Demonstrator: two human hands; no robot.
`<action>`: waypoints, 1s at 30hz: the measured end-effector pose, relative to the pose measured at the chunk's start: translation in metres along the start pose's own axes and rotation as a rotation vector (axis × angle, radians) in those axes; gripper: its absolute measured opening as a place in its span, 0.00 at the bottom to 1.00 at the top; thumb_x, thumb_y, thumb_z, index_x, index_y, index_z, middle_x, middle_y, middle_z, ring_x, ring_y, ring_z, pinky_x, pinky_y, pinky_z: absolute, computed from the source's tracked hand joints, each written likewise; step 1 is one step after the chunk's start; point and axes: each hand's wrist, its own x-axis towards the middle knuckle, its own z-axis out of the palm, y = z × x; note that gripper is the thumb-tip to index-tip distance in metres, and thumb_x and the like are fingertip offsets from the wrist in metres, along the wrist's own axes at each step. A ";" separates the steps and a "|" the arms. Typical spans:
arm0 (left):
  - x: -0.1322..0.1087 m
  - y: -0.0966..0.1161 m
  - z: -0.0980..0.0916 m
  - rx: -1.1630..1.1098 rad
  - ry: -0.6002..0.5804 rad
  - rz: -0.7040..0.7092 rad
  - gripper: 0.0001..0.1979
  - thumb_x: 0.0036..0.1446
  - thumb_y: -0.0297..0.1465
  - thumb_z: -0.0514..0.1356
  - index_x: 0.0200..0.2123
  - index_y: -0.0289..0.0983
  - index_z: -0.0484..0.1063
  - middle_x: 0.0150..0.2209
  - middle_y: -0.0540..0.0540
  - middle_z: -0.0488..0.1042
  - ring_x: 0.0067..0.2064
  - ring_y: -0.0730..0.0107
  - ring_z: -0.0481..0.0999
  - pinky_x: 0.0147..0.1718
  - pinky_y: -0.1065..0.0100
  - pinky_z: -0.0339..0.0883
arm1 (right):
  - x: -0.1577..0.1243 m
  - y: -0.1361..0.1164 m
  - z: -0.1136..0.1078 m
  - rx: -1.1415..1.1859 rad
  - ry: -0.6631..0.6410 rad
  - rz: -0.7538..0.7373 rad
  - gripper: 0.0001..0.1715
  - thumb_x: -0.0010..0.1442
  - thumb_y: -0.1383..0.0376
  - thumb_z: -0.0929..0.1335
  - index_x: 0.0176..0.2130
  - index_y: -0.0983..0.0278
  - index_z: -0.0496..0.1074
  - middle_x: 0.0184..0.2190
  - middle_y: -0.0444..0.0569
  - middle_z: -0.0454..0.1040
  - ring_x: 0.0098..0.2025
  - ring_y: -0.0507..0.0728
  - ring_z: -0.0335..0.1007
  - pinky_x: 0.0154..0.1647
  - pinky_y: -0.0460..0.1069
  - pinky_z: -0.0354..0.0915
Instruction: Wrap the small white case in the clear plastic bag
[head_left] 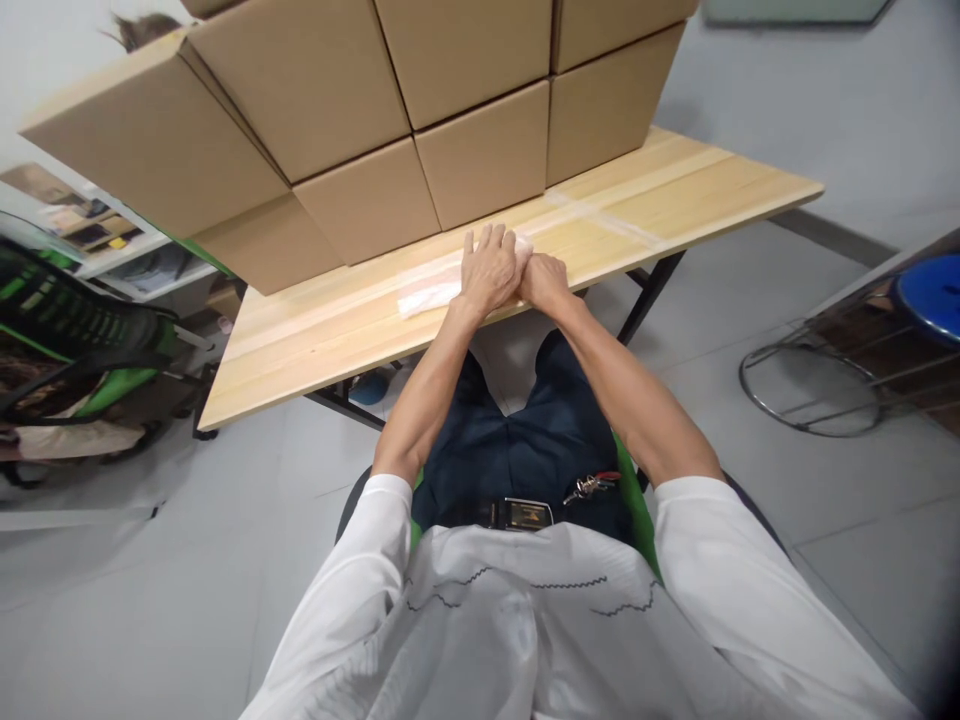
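A thin, white folded sheet (429, 292), perhaps plastic or cloth, lies flat near the front edge of the wooden table (300, 345). My left hand (489, 268) rests palm down on it, fingers stretched toward the boxes. Right beside it, my right hand (546, 280) is closed at the sheet's right end, where some white shows between the two hands. The tips of my right fingers are hidden, and the middle of the sheet is covered by my left hand.
Stacked cardboard boxes (480, 150) stand along the back of the table, just past my hands. On the left are a black and green chair (82, 330) and a white shelf (142, 265). A blue stool (934, 295) stands at right.
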 end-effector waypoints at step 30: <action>-0.020 0.011 -0.021 0.267 -0.211 -0.336 0.32 0.89 0.38 0.43 0.69 0.32 0.84 0.73 0.29 0.85 0.75 0.40 0.84 0.73 0.49 0.77 | -0.005 -0.018 -0.022 -0.091 -0.037 0.105 0.30 0.93 0.56 0.58 0.72 0.60 0.84 0.69 0.59 0.89 0.72 0.66 0.86 0.68 0.55 0.76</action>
